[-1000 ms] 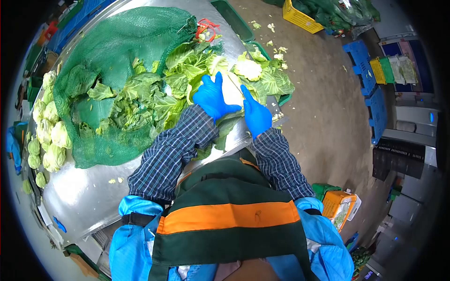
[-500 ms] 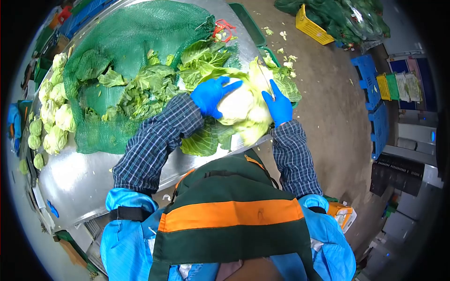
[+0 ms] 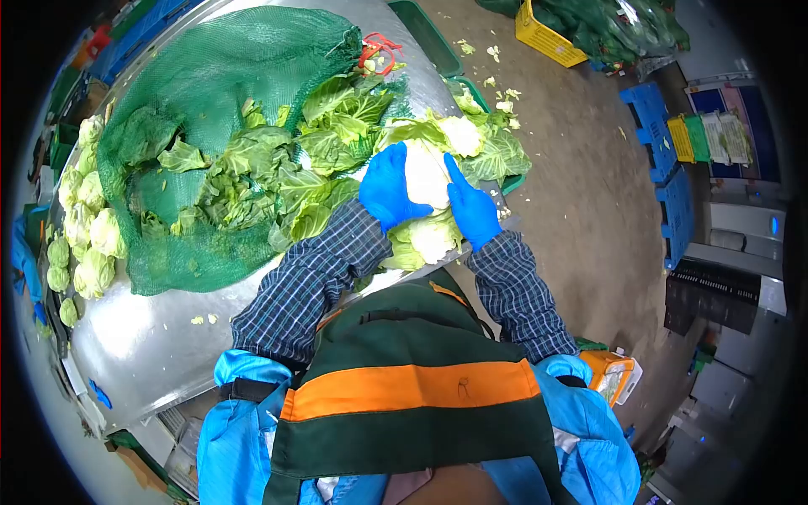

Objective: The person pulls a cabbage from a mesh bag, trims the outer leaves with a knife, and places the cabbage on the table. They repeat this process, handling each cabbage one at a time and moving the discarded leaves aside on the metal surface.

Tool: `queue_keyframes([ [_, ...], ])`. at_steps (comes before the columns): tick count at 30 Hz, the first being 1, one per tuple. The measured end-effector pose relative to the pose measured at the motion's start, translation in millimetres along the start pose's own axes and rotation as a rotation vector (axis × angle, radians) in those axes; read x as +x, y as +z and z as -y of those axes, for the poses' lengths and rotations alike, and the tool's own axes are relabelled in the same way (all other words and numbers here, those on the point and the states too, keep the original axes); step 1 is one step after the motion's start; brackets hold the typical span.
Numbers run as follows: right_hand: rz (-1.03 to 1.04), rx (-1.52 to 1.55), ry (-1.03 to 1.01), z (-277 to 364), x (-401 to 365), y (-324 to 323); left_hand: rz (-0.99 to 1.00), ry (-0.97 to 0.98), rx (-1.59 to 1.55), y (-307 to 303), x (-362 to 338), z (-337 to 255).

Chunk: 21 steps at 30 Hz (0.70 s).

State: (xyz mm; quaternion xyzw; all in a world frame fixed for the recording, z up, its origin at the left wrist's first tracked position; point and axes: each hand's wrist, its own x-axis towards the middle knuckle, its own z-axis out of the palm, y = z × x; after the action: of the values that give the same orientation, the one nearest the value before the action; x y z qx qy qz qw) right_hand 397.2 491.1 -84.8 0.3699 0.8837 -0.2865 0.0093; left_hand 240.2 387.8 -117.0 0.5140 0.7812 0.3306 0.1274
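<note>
A pale, trimmed cabbage [image 3: 427, 175] is between my hands near the table's right edge. My left hand [image 3: 389, 192], in a blue glove, wraps round its left side, thumb along the bottom. On its right, my right hand [image 3: 475, 210], also blue-gloved, has its index finger stretched up against the cabbage and the other fingers curled; what they hold is hidden. Loose outer leaves [image 3: 501, 156] lie around the cabbage, with cut pale pieces above and below it. More green leaves [image 3: 252, 156] are spread on a green mesh net [image 3: 227, 67].
Several cabbages [image 3: 105, 231] line the left side of the metal table [image 3: 168, 337]. Red string [image 3: 380, 50] lies at the net's end. Green trays [image 3: 429, 38] stand beyond the table's right edge. A yellow crate [image 3: 547, 38] and blue pallets [image 3: 652, 126] are on the floor.
My hands have come closer together around the cabbage, which shows a smaller, whiter face. Leaves now lie apart from it on both sides. The thin blade seen by my right hand no longer shows.
</note>
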Motion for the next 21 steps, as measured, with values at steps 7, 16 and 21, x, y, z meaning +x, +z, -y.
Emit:
queue_keyframes([
  [7,-0.045,-0.196,0.031,10.2,16.3,-9.1,0.043,-0.017,-0.024,3.1,3.0,-1.4],
  [16,-0.055,0.153,0.251,-87.3,50.6,-6.7,0.175,0.209,-0.031,-31.2,-16.8,28.4],
  [21,-0.159,0.397,0.015,-5.5,17.5,-53.0,0.469,0.460,0.192,-52.2,31.3,17.9],
])
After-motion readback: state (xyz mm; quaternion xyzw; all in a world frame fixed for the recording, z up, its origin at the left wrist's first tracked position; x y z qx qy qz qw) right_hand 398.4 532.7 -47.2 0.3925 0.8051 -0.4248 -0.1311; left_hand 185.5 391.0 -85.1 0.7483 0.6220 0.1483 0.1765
